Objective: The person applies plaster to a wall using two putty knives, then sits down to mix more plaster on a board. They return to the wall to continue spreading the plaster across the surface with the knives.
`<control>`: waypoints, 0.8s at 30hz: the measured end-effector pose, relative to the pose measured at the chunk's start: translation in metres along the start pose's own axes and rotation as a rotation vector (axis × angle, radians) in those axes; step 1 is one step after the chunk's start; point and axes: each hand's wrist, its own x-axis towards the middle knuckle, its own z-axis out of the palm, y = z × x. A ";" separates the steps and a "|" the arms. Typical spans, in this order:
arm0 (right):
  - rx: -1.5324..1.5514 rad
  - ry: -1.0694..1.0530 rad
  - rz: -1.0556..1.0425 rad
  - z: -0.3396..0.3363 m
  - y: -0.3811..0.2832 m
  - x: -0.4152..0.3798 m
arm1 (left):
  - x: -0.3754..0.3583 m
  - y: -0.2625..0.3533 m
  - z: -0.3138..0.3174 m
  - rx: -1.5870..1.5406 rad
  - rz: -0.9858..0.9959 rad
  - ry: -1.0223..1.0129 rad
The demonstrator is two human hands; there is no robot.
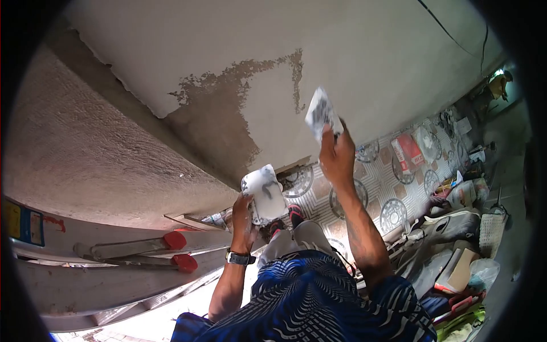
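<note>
The fingers (pixel 343 135) of your right hand (pixel 337 155) are closed on a coated blade (pixel 317 109), thumb against its near face; the far side of the grip is hidden from you, and a little blur softens the outline. You have it raised in front of the plastered wall (pixel 364 62), to the right of the bare patch (pixel 216 122); whether it touches the wall, you cannot tell. Your left hand (pixel 244 214) grips a pale plate (pixel 278 206) at its left edge, lower and nearer to you, above the tiled floor (pixel 373 171).

Both pieces look light and stiff, and the white paste (pixel 258 183) on them is probably soft and slick. Your surest hold on the blade is likely at its base, clear of the smeared face; on the plate, it is the edge and the underside, kept fairly level so the load does not slide.

As for containers, a red-and-white packet (pixel 407 153) lies on the floor towards its wall-side edge, its contents out of sight. A clear plastic bag (pixel 484 272) sits in the heap along the opposite edge; what it holds, you cannot make out.
</note>
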 end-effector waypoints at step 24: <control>-0.374 0.138 -0.430 0.067 0.000 0.011 | 0.000 0.021 -0.005 -0.040 0.035 0.016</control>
